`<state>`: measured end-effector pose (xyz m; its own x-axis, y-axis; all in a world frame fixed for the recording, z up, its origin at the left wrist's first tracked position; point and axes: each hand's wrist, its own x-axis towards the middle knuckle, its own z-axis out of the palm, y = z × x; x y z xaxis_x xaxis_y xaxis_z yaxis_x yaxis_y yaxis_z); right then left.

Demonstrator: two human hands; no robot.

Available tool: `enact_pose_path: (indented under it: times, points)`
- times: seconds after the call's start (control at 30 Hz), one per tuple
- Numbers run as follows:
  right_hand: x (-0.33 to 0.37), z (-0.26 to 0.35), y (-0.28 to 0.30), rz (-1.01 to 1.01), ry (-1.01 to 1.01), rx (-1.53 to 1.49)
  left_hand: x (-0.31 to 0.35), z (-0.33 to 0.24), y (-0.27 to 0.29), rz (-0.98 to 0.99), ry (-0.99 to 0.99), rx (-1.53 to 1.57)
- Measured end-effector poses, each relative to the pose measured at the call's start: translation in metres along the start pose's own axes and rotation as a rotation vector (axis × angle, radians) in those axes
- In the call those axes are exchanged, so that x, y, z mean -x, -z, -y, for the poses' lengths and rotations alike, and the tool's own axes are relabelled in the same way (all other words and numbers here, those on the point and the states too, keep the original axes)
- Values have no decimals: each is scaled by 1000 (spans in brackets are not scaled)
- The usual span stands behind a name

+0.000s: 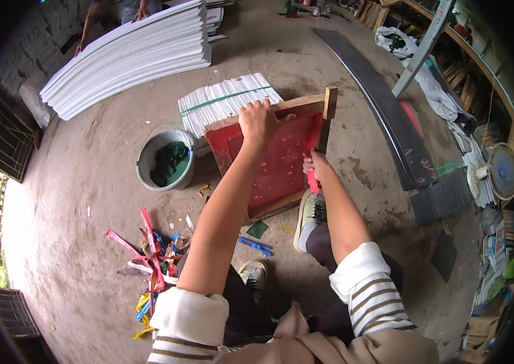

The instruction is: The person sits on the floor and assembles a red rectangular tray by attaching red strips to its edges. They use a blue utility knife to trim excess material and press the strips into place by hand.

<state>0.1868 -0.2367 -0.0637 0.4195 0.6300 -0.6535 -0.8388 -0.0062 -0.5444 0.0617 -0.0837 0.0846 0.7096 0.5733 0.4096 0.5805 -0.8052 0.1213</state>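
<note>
A wooden screen-printing frame (275,159) with red-stained mesh stands tilted on the floor in front of me. My left hand (258,123) is closed over its upper edge, fingers over the top bar. At its right side, my right hand (315,162) is closed on a strip of red tape (312,182), whose end hangs below the fist. Whether the strip still sticks to the frame is hidden behind the fingers. The frame's lower edge is close to my right shoe (309,221).
Left of the frame are a bucket (142,162) with dark green cloth and a strapped white stack (226,100). Crumpled tape strips (155,255) and a blue clip-like tool (255,246) lie nearby. Another person's hand (141,13) touches long white sheets (141,51). A fan (503,171) stands right.
</note>
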Motion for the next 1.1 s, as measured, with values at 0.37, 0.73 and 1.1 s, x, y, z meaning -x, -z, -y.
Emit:
enact_pose_path:
  times: [0.37,0.73,1.1]
  points:
    - [145,-41,-81,-306,524,539,-11,11,6,68,61,-25]
    - [182,-51,-60,-456,706,842,15,-14,19,39,-1,14]
    - [122,-110,-94,-901,1046,1467,4,54,-18,-181,-420,-136]
